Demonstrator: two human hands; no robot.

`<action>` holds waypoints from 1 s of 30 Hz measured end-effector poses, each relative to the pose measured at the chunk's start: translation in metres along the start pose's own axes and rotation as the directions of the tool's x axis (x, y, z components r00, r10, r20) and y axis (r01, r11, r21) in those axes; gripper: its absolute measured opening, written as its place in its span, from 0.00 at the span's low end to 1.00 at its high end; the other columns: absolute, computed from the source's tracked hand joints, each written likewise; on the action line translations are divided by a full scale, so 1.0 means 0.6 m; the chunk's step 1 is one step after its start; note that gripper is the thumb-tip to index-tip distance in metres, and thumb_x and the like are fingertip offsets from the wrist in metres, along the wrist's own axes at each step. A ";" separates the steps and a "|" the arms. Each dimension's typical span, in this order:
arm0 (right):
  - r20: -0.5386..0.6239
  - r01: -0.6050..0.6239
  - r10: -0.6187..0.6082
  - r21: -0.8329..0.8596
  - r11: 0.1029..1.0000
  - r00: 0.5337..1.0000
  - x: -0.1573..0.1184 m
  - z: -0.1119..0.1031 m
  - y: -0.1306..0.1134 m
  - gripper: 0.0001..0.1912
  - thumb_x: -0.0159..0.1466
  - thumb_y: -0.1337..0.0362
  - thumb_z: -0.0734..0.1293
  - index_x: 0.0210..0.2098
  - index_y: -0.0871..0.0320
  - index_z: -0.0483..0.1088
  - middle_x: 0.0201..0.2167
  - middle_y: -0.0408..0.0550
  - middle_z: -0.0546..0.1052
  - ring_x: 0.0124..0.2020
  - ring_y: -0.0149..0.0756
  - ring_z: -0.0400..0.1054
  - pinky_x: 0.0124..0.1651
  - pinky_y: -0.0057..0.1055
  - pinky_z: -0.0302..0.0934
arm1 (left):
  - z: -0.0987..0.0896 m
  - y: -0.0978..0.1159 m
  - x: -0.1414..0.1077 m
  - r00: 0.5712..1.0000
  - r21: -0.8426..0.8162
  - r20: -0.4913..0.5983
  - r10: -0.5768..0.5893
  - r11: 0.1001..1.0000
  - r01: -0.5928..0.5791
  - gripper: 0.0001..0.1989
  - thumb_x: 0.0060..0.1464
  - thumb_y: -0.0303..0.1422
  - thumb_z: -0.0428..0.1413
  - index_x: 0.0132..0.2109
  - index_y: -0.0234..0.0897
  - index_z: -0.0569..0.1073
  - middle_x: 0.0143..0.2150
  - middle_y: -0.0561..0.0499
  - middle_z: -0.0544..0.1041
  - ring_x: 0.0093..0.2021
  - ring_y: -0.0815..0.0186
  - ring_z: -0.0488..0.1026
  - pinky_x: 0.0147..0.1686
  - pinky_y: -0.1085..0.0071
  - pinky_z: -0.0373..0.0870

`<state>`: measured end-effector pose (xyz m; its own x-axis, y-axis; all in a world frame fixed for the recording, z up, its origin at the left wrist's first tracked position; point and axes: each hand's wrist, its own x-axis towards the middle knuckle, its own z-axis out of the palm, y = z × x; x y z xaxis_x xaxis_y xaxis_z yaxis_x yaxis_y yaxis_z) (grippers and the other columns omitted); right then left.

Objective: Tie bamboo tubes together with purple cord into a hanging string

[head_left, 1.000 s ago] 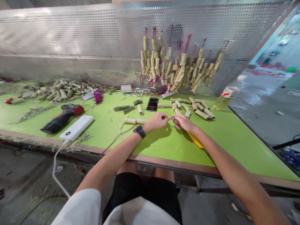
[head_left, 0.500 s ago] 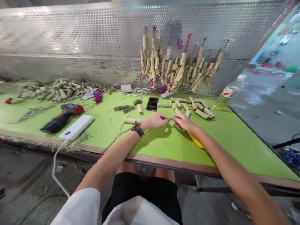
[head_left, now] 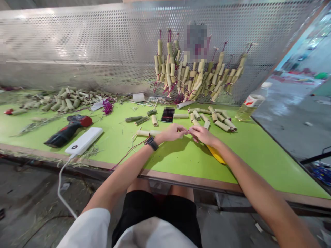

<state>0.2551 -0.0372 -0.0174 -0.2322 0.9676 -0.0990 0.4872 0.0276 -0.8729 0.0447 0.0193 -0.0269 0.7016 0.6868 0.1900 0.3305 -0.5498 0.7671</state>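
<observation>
Red-white label (head_left: 252, 101), writing unreadable

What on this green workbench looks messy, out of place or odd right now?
Dry grass scraps litter the front edge of the green table beside the white power bank. A black phone lies among loose cut bamboo tubes. A dark red cord trails off the edge from the left hand.

Thin reddish cord (head_left: 129, 150), seemingly pinched taut.
</observation>
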 end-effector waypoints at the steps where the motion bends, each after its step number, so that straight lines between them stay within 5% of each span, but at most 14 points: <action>1: -0.004 0.004 -0.004 0.007 1.000 1.000 0.001 0.000 0.001 0.14 0.74 0.56 0.62 0.34 0.55 0.69 0.20 0.40 0.67 0.21 0.31 0.63 0.32 0.32 0.60 | 0.001 0.001 0.000 1.000 -0.029 -0.003 -0.015 0.999 0.015 0.10 0.65 0.35 0.57 0.42 0.34 0.81 0.40 0.46 0.85 0.37 0.65 0.79 0.40 0.70 0.71; 8: -0.026 0.039 -0.038 0.046 0.998 0.999 0.007 0.002 0.014 0.16 0.71 0.50 0.65 0.34 0.54 0.68 0.21 0.41 0.68 0.22 0.32 0.63 0.29 0.31 0.59 | 0.005 0.006 -0.001 0.984 -0.197 -0.007 -0.176 0.965 0.171 0.09 0.61 0.31 0.63 0.44 0.36 0.69 0.38 0.46 0.85 0.34 0.67 0.78 0.36 0.71 0.71; 17: 0.006 0.053 -0.054 0.083 0.995 0.999 0.015 -0.001 0.027 0.21 0.67 0.41 0.67 0.36 0.54 0.72 0.24 0.43 0.71 0.26 0.34 0.65 0.30 0.31 0.61 | 0.002 0.003 0.004 0.978 -0.183 0.022 -0.208 0.961 0.208 0.16 0.58 0.40 0.65 0.46 0.33 0.75 0.38 0.46 0.85 0.29 0.68 0.75 0.28 0.73 0.64; 30: -0.008 0.053 -0.052 0.058 0.997 0.999 0.000 -0.001 0.001 0.15 0.71 0.52 0.65 0.33 0.55 0.73 0.29 0.46 0.72 0.30 0.34 0.66 0.34 0.32 0.64 | 0.003 -0.002 0.006 0.988 -0.179 -0.008 -0.155 0.972 0.152 0.15 0.59 0.41 0.64 0.46 0.33 0.81 0.38 0.45 0.85 0.33 0.66 0.78 0.31 0.73 0.68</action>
<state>0.2557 -0.0369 -0.0179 -0.2504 0.9669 -0.0495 0.4251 0.0638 -0.9029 0.0481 0.0216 -0.0281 0.6366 0.7677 0.0733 0.3145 -0.3452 0.8843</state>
